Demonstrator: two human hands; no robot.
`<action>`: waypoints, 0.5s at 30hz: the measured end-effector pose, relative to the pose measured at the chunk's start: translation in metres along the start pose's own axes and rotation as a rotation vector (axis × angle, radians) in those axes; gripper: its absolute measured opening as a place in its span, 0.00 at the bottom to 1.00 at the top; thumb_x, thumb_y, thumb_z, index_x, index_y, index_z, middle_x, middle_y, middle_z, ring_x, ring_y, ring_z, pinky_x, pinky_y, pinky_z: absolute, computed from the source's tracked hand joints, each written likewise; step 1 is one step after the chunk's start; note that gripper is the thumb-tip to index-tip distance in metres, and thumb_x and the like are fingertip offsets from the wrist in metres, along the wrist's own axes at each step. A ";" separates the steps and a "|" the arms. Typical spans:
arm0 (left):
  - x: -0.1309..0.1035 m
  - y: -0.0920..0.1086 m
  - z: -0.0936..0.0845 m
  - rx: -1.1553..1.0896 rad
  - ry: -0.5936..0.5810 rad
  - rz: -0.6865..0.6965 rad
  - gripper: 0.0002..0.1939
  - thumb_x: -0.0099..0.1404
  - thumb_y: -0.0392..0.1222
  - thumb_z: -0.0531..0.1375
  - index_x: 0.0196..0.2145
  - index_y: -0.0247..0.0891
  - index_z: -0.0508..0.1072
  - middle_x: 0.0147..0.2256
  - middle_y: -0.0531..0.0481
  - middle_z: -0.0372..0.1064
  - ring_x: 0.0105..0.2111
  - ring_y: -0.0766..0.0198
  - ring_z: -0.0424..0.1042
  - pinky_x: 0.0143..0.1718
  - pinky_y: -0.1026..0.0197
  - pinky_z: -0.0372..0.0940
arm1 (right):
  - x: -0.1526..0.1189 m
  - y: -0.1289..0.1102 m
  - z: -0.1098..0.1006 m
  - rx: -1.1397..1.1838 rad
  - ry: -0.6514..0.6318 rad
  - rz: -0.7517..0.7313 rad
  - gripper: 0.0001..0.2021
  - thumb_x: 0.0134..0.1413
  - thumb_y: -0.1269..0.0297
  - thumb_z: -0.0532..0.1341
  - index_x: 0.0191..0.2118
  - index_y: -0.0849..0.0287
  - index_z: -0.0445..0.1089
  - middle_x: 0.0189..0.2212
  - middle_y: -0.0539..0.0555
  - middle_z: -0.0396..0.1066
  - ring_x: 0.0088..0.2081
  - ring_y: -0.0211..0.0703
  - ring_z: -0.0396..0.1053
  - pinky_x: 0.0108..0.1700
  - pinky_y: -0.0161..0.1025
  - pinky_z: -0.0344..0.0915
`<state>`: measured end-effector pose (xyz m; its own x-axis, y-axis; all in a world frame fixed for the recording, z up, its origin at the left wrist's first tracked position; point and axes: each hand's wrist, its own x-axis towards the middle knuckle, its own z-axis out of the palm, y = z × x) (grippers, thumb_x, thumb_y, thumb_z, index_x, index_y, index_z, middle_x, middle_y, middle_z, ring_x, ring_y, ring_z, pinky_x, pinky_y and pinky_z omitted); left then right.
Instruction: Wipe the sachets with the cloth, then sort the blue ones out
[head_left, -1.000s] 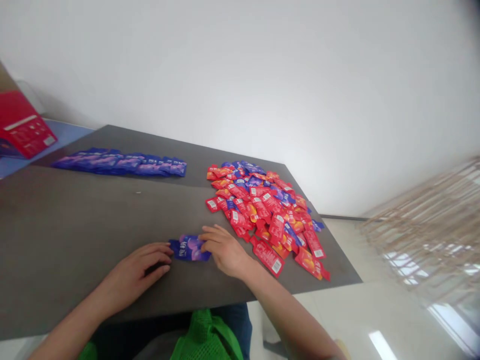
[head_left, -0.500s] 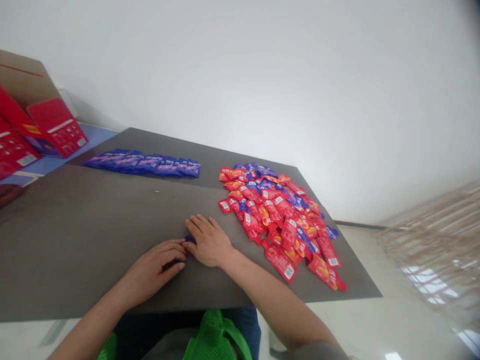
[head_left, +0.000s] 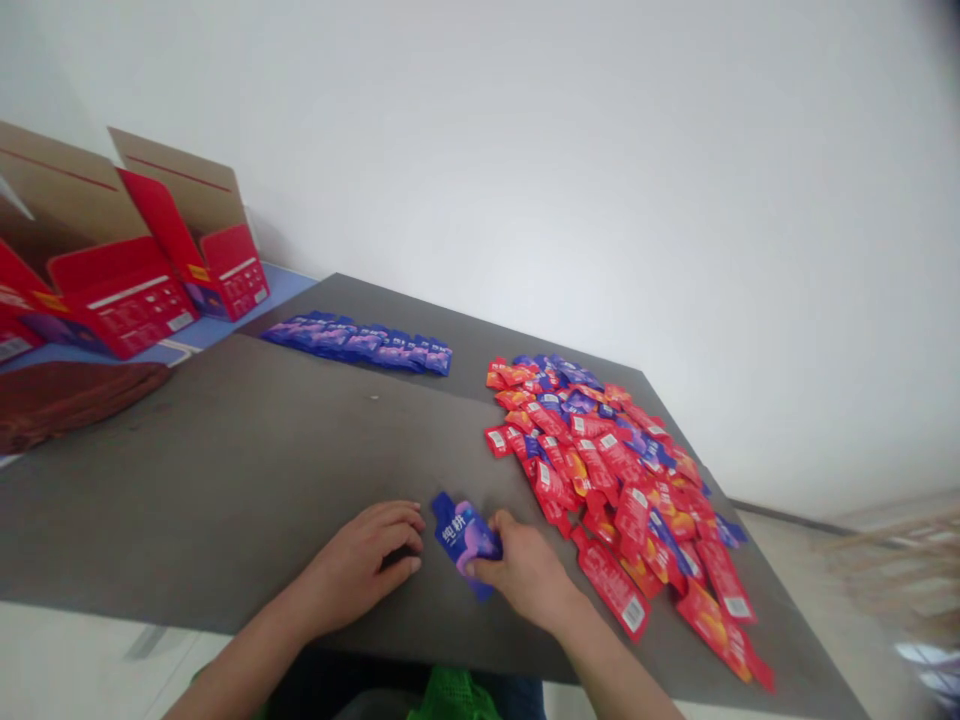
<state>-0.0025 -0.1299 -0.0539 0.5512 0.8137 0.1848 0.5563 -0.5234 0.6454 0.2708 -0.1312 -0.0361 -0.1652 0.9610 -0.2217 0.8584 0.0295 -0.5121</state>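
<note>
My right hand (head_left: 525, 570) grips a blue-purple sachet (head_left: 463, 530) by its lower right side, thumb on top, just above the grey table (head_left: 247, 480) near its front edge. Left of the sachet, my left hand (head_left: 367, 560) rests on the table with curled fingers and the thumb apart from them, holding nothing. A loose pile of red sachets (head_left: 592, 460) mixed with blue ones lies to the right. Toward the back left, blue sachets (head_left: 360, 340) overlap in a row.
Open red cardboard boxes (head_left: 127, 300) stand on a blue surface at the left. A brown-red item (head_left: 75, 395) lies at the table's left edge. Behind the table rises a white wall (head_left: 525, 180).
The sachet that my right hand mostly covered now shows in its grip, its printed front visible. My hands have moved apart. The view has shifted left, bringing more boxes in.
</note>
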 end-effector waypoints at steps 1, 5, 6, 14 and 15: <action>0.000 0.001 -0.001 -0.003 -0.003 -0.007 0.06 0.66 0.37 0.62 0.40 0.44 0.78 0.52 0.49 0.75 0.60 0.54 0.68 0.62 0.51 0.64 | 0.005 0.000 -0.004 0.122 -0.072 0.011 0.15 0.46 0.57 0.72 0.34 0.53 0.67 0.30 0.49 0.73 0.31 0.45 0.72 0.32 0.37 0.63; -0.001 0.003 -0.002 -0.020 -0.015 -0.016 0.07 0.64 0.36 0.62 0.40 0.45 0.77 0.52 0.50 0.74 0.61 0.53 0.67 0.62 0.51 0.64 | 0.065 -0.030 -0.019 0.691 -0.167 0.077 0.13 0.55 0.53 0.66 0.37 0.54 0.64 0.21 0.44 0.67 0.19 0.37 0.65 0.21 0.32 0.59; -0.001 0.003 -0.002 -0.027 -0.013 -0.013 0.08 0.64 0.35 0.62 0.40 0.45 0.77 0.52 0.50 0.74 0.60 0.53 0.67 0.62 0.51 0.64 | 0.088 -0.044 -0.022 0.805 -0.173 0.080 0.13 0.57 0.53 0.65 0.38 0.54 0.63 0.20 0.44 0.67 0.18 0.37 0.65 0.20 0.32 0.60; -0.005 -0.002 0.004 -0.088 -0.014 -0.019 0.10 0.62 0.34 0.64 0.41 0.45 0.77 0.53 0.49 0.74 0.62 0.51 0.66 0.63 0.49 0.64 | 0.279 -0.171 -0.028 0.748 -0.020 0.040 0.12 0.74 0.64 0.48 0.54 0.60 0.63 0.40 0.55 0.76 0.32 0.39 0.77 0.34 0.38 0.76; -0.005 -0.002 0.004 -0.089 -0.020 -0.021 0.10 0.61 0.35 0.64 0.41 0.46 0.77 0.53 0.49 0.74 0.62 0.51 0.66 0.63 0.48 0.64 | 0.295 -0.180 -0.026 0.695 0.000 0.035 0.13 0.75 0.62 0.49 0.56 0.61 0.64 0.43 0.56 0.75 0.34 0.40 0.77 0.36 0.39 0.76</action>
<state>-0.0037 -0.1343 -0.0593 0.5527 0.8186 0.1562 0.5113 -0.4811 0.7122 0.0800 0.1540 0.0124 -0.1431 0.9582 -0.2479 0.3533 -0.1846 -0.9171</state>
